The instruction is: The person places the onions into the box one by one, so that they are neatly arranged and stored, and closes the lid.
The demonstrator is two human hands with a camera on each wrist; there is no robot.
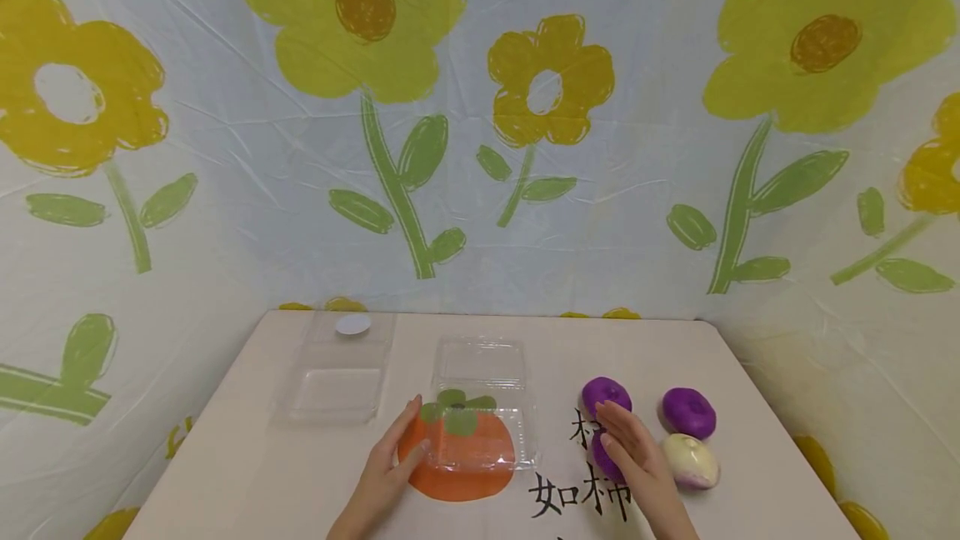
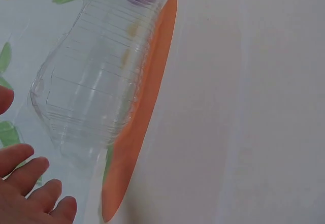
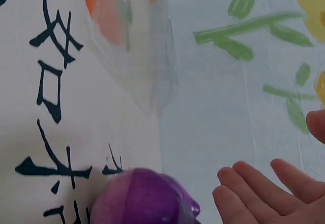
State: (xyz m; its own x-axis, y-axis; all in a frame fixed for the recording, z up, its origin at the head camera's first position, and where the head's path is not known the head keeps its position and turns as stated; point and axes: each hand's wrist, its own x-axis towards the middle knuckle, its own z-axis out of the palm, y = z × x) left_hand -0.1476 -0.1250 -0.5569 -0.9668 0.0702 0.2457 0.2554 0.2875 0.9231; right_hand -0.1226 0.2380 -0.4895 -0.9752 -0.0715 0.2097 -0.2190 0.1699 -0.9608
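Observation:
A clear plastic clamshell box stands unfolded at mid-table, over a printed orange persimmon. My left hand is at its left side, fingers apart and relaxed; the left wrist view shows a gap between the fingertips and the box. My right hand hovers by a glossy purple round vegetable, partly hidden behind it. The right wrist view shows these fingers extended beside the purple vegetable, holding nothing. Near it lie two more purple ones and a cream one with a purple base.
Another unfolded clear box stands at the back left, with a small white disc on its far part. Black brush characters are printed on the pale tabletop. Flower-patterned cloth surrounds the table.

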